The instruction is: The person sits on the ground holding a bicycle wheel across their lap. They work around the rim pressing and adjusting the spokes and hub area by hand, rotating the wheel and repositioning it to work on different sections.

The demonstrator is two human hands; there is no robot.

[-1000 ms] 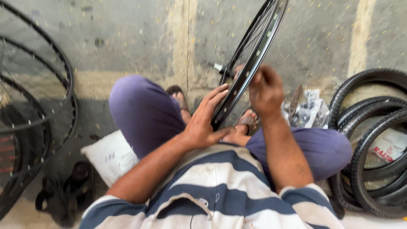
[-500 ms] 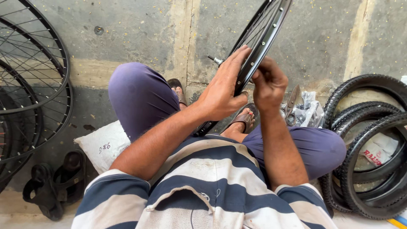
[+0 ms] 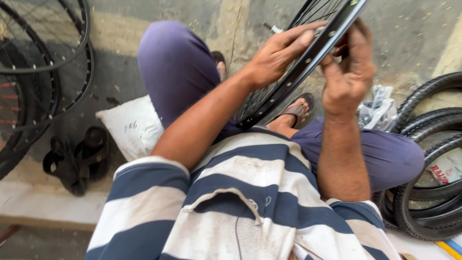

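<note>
You sit cross-legged on a worn concrete floor (image 3: 159, 19) in a workshop corner, a blue-and-white striped shirt (image 3: 250, 202) filling the bottom of the view and purple trousers (image 3: 175, 67) drawn over both bent knees, a posture that turns your lap into a workbench. Stacked bicycle tyres (image 3: 428, 159) lean in a pile at your right, and bare spoked wheels (image 3: 43, 58) rest against each other at your left, both close enough to reach without standing. The black wheel rim (image 3: 298, 72) stands on edge between your knees, tilted up and away from you, its lower arc down near your sandalled foot (image 3: 296, 110) and its upper end running out of the top of the frame; held this way its inner face, with the row of spoke holes, is turned toward your eyes. Your left hand (image 3: 276, 53) lies across the rim from the left, fingers stretched long and flat along it to steady it. Your right hand (image 3: 349, 72) is curled in close on the rim's other side, fingertips bunched as if pinching something small against the metal, though what they pinch is too small to tell. A white sack (image 3: 132, 126) sits beside your left thigh, dark sandals (image 3: 79, 156) lie just beyond it, and crumpled plastic wrapping (image 3: 380, 108) is tucked beside the tyres.
</note>
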